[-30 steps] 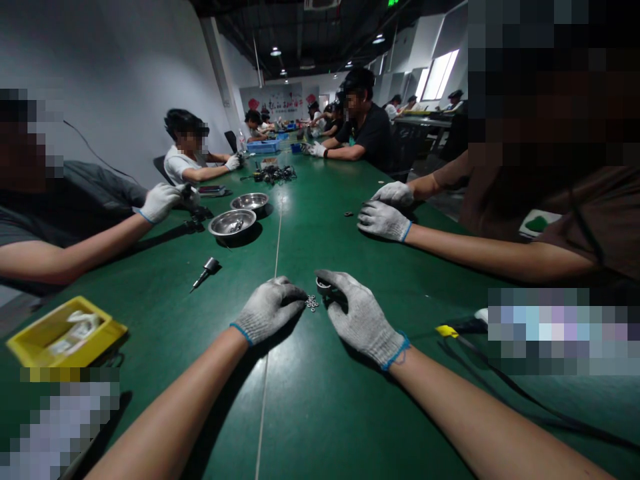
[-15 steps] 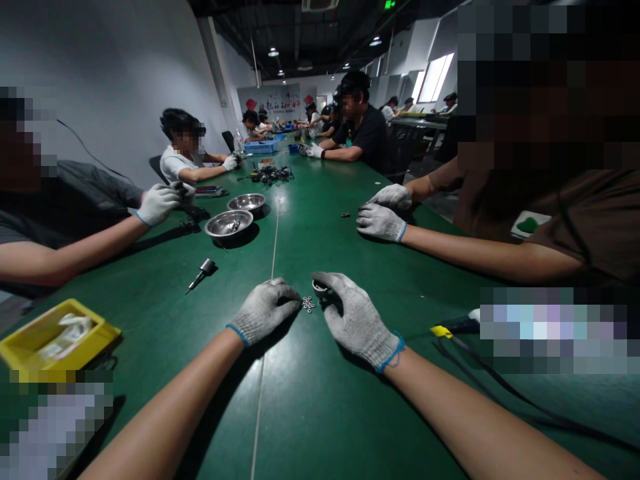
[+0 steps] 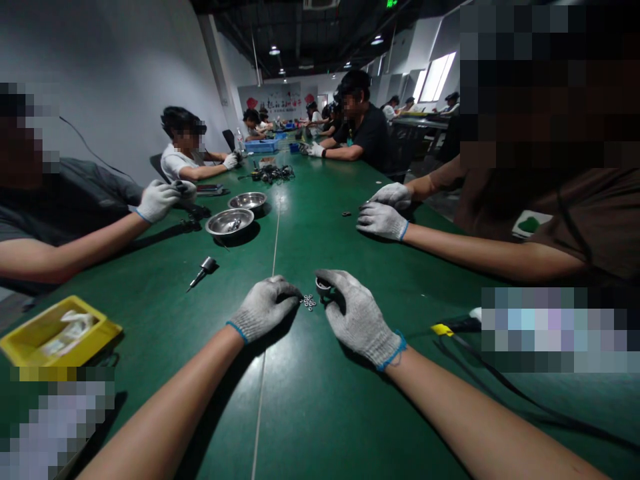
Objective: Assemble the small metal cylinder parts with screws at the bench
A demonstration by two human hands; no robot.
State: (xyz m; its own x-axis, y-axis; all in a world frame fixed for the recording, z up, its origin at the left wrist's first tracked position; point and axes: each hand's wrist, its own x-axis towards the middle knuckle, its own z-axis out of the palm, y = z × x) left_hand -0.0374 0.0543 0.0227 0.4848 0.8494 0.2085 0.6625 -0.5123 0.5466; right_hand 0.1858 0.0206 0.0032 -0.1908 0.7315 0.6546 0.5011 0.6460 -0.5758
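My left hand (image 3: pixel 264 309), in a pale knitted glove with a blue cuff, rests on the green table. Its fingers are pressed together at the left edge of a small cluster of metal rings (image 3: pixel 309 303); whatever lies between the fingertips is too small to make out. Just right of the cluster, my right hand (image 3: pixel 359 319), gloved the same way, is closed around a small round metal cup-shaped part (image 3: pixel 323 287). The part's open side shows, and it is held slightly above the table. The glove hides its right side.
Two steel bowls (image 3: pixel 230 235) and a metal spindle-like tool (image 3: pixel 203 273) lie ahead on the left. A yellow bin (image 3: pixel 103 327) stands at the left. A black cable (image 3: pixel 493 373) crosses the right side. Co-workers' gloved hands (image 3: pixel 383 220) are on both sides.
The round metal part in my right hand has shifted slightly right and tilted a little. My left hand stays at the cluster of rings. The view has moved slightly.
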